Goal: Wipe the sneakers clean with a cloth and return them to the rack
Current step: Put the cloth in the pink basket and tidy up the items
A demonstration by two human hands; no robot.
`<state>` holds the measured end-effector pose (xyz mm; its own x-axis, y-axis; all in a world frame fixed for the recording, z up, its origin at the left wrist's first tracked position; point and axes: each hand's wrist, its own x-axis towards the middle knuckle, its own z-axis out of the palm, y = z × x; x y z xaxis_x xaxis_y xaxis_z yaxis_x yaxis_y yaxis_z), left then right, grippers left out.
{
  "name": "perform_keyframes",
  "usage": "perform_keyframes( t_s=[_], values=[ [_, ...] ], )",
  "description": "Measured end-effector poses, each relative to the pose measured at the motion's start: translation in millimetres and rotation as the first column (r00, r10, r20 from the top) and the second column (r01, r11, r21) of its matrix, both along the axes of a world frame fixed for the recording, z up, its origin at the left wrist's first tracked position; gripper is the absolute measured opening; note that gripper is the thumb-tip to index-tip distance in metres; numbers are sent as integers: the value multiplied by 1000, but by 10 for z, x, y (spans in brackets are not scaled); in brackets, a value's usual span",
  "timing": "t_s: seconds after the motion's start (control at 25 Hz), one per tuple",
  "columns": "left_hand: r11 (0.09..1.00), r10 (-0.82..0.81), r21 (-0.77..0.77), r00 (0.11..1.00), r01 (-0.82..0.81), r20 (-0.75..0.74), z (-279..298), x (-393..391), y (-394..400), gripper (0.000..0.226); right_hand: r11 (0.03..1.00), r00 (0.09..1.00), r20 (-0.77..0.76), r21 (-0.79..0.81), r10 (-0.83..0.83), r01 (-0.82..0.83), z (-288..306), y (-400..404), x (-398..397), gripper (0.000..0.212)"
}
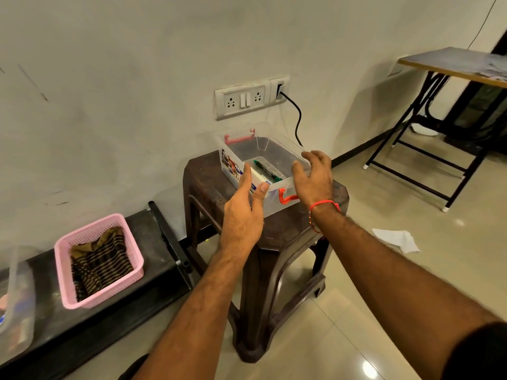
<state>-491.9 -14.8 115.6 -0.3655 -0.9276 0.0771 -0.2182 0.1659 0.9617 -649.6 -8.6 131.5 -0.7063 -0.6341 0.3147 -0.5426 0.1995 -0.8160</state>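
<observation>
Both hands open, flanking clear box

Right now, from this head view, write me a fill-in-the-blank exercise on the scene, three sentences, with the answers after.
1. The clear plastic box sits on a dark brown ____.
2. The striped cloth lies inside a ____ basket.
3. The red thread is tied round the wrist of the ____ hand.
The left hand and right hand reach for the box's sides.
Missing words: stool; pink; right
</observation>
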Motion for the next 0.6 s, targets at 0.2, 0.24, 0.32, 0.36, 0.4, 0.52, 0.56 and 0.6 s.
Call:
perform_keyframes(
  t_s=[0.2,0.24,0.32,0.36,0.4,0.52,0.56,0.6],
  values=[
    [999,42,14,999,-41,-12,63,-149,-153,70,992,999,-28,124,22,-18,80,-233,-264,43],
    [999,48,20,999,-47,-15,55,-172,-170,69,991,999,-35,136,22,-17,78,-253,-286,42],
    [999,46,24,999,-45,-11,40,-200,-189,70,986,998,-61,165,15,-5,83,-281,-313,42],
    [999,42,23,999,-42,-8,26,-209,-196,70,985,998,-59,174,15,-4,80,-295,-328,41],
    [999,41,20,999,-41,-4,17,-211,-200,70,983,998,-57,183,20,-9,79,-299,-329,41],
    [999,45,-19,998,-44,36,24,-199,-220,71,977,997,-63,209,51,-37,110,-275,-319,39],
    [998,38,-42,998,-36,56,22,-188,-225,71,974,996,-58,223,63,-49,118,-269,-322,38],
    [998,26,-60,997,-21,75,12,-174,-227,71,971,996,-52,233,76,-62,125,-264,-324,39]
  ],
)
